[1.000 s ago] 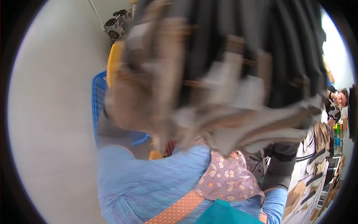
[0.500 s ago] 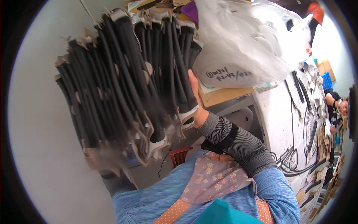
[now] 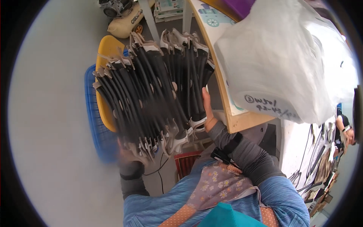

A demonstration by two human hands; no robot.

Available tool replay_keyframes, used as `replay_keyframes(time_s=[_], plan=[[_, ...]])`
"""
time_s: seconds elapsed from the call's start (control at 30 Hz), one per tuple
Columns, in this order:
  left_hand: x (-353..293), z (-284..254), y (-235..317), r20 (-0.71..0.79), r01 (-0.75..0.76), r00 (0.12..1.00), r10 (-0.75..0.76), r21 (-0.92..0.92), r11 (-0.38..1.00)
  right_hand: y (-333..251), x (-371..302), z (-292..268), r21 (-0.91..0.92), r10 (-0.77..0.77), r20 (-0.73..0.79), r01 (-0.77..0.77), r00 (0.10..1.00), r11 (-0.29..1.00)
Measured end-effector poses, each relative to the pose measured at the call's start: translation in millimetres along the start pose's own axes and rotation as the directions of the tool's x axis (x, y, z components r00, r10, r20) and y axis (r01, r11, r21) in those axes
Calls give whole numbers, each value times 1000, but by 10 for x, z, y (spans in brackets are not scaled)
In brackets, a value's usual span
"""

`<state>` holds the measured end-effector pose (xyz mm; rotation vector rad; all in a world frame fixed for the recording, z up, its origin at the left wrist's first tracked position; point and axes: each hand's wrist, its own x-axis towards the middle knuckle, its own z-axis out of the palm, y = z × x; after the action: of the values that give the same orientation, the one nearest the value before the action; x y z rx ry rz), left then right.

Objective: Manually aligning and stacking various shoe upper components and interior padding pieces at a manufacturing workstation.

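A thick bundle of black padded pieces (image 3: 151,85) with pale grey, frayed fabric edges hangs in front of me, pressed together side by side like a stack. My right hand (image 3: 207,108) grips its right end, with the thumb showing along the outer piece. At the lower left, my left hand (image 3: 123,151) is blurred against the bundle's other end, its fingers mostly hidden. Behind the bundle's left side stand a yellow basket (image 3: 107,51) and a blue plastic basket (image 3: 97,128), both partly covered by it.
To the right, a wooden-edged table (image 3: 242,122) bears a large white plastic bag (image 3: 280,68). An air compressor (image 3: 126,22) and stacked papers (image 3: 168,10) sit on the floor beyond. A long white worktable (image 3: 298,151) holds black strips; a co-worker's arm (image 3: 346,130) shows at far right.
The bundle has shifted slightly right and down in view. The yellow and blue baskets and the compressor have come into sight, and the table and bag appear larger and nearer.
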<state>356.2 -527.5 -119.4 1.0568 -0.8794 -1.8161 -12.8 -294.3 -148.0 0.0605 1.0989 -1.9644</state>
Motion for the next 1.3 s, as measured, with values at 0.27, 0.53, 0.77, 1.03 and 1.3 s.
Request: replay_keyframes(time_s=[0.27,0.53,0.77,1.03,1.3], plan=[[147,992,-185,10,130,991,-130,42,991,249,285,35,442,16,-68,15,998,897],[820,1657,-1705,135,99,977,-164,393,914,1312,611,-952,-952,-357,3,112,934,285],[1218,1012,-2457,29,346,924,-382,363,865,1194,556,-861,-122,-198,-396,162,897,979],[966,1381,-2158,370,-159,927,-54,521,839,859,575,-606,-16,-33,-523,29,852,999],[1344,1316,-2409,248,314,912,-327,92,945,1143,605,-882,-158,-116,-522,38,845,987]])
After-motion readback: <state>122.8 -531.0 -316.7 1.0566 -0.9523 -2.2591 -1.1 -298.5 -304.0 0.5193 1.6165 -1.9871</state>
